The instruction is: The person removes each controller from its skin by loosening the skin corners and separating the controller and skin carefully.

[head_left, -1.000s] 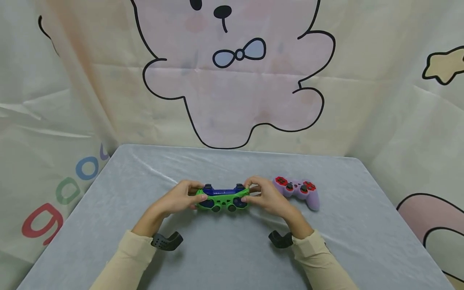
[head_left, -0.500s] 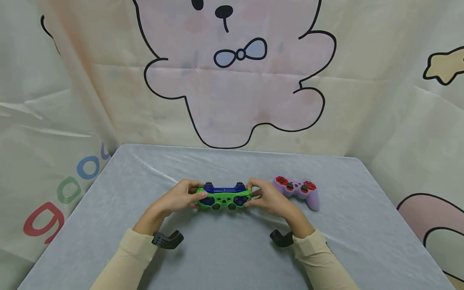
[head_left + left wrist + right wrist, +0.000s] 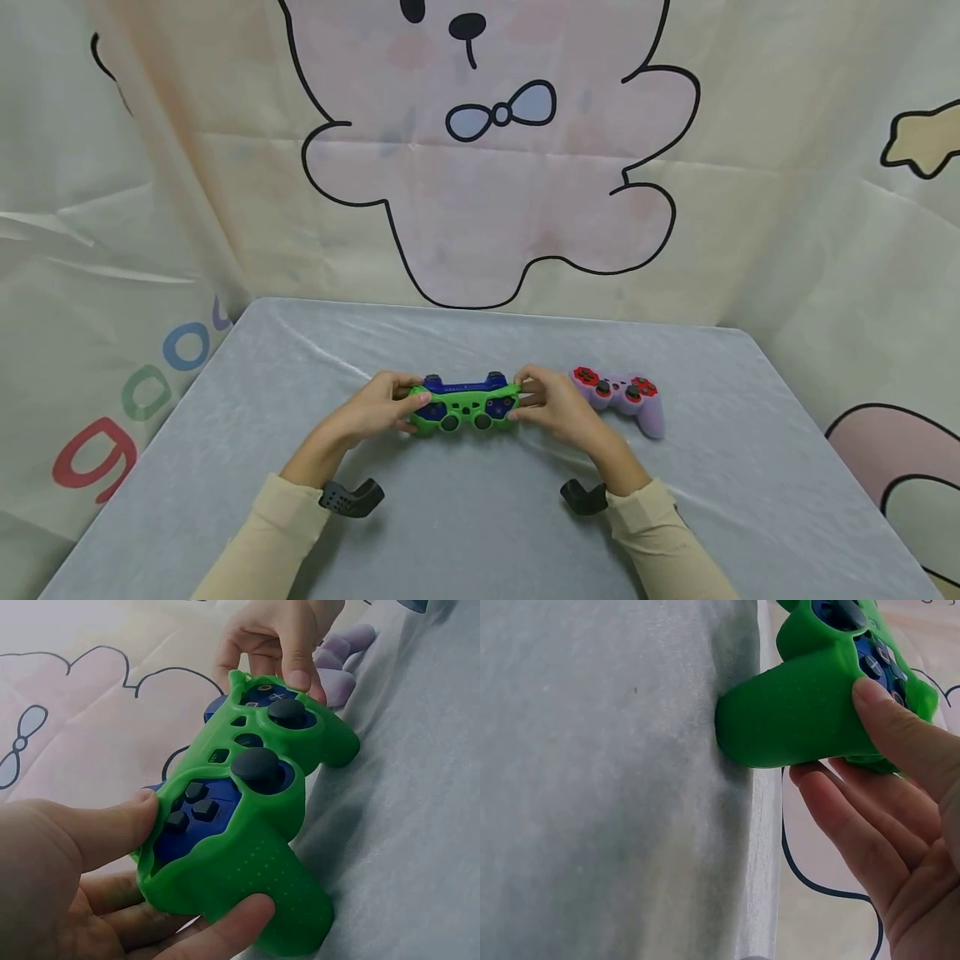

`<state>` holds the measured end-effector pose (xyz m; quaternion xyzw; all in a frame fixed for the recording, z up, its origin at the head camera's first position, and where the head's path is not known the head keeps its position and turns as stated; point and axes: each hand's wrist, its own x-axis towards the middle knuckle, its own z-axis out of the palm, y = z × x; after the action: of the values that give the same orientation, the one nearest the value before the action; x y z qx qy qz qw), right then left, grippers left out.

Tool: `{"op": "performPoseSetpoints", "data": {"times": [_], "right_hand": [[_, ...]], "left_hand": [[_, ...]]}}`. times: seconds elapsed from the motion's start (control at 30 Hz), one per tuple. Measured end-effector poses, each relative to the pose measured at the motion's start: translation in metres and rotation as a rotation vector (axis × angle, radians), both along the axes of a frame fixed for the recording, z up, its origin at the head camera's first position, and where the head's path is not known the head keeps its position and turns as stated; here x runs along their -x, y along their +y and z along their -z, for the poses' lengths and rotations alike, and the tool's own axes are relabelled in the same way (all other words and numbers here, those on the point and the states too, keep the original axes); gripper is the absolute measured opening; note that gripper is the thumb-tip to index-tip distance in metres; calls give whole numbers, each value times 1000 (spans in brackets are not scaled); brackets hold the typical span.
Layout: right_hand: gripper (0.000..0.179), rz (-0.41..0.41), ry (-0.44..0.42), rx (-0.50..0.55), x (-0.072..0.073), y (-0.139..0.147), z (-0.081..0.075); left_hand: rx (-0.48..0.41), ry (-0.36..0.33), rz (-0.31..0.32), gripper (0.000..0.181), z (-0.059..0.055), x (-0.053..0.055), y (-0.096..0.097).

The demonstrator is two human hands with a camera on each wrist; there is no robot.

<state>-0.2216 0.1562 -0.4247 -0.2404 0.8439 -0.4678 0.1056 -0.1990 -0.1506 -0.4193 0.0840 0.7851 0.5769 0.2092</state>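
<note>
A dark blue game controller (image 3: pixel 462 387) wears a green silicone cover (image 3: pixel 467 401) and is held between both hands. My left hand (image 3: pixel 378 407) grips its left end, with the thumb on the cover's edge beside the direction buttons (image 3: pixel 193 806) and fingers around the underside. At the other end my right hand (image 3: pixel 557 406) pinches, its thumb (image 3: pixel 885 712) by the round buttons and its fingers behind. In the left wrist view the cover's rim stands a little away from the blue body at the near end. Both thumbsticks (image 3: pixel 255 763) poke through the cover.
Right of the hands, a purple controller (image 3: pixel 627 402) with red button areas lies on the table. Grey-blue cloth (image 3: pixel 465 525) covers the table. A printed curtain (image 3: pixel 487 208) hangs behind its far edge. Dark wrist devices (image 3: pixel 352 498) sit below both hands.
The green-covered controller has tilted so that more of its button face shows. My right hand has shifted slightly right along its end. The left hand keeps its grip.
</note>
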Motion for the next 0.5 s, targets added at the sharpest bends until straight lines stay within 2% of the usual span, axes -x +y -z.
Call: {"op": "performPoseSetpoints", "data": {"times": [0.5], "right_hand": [[34, 17, 38, -7, 0, -2, 3]], "left_hand": [[-40, -38, -86, 52, 4, 1, 4]]}}
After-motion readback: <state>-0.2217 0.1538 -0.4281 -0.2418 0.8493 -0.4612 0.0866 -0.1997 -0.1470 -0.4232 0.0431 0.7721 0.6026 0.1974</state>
